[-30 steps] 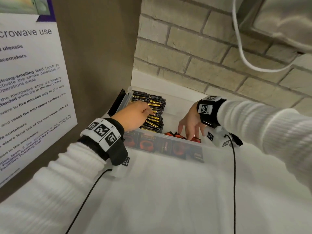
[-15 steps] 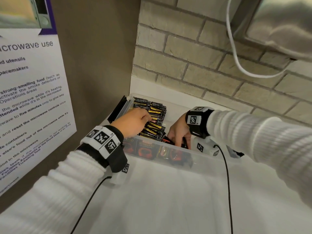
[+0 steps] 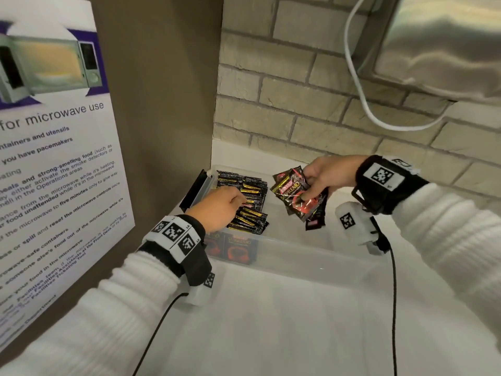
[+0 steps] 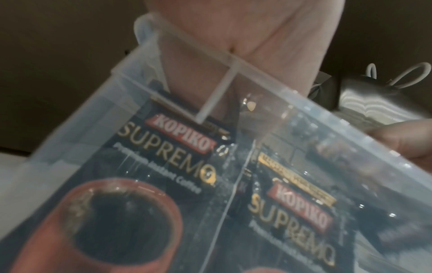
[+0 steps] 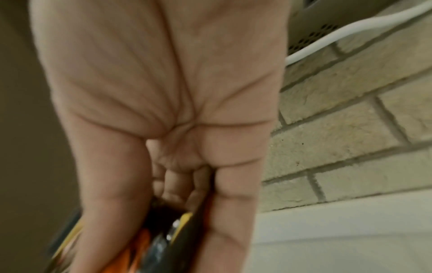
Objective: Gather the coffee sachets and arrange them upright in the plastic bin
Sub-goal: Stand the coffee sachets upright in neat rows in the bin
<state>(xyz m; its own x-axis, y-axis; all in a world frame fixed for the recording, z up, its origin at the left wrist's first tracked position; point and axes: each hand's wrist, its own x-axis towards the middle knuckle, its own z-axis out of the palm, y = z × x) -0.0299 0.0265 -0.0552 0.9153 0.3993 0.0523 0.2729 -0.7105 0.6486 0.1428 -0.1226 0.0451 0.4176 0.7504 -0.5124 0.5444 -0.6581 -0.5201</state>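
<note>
A clear plastic bin stands in the counter's corner. A row of black-and-gold coffee sachets stands upright at its left end. My left hand reaches over the near wall, and its fingertips press on the tops of that row. More sachets lean against the front wall, and the left wrist view shows them through the bin wall. My right hand grips a fanned bundle of sachets above the bin's middle. In the right wrist view the curled fingers close on that bundle.
A microwave poster hangs on the brown wall at left. Behind the bin is a brick wall with a white cable and a steel appliance above. A black piece sits beside the bin's left end. White counter runs in front.
My right hand has come up out of the bin's near side with a bundle of sachets in its grip. The left hand has stayed on the upright row.
</note>
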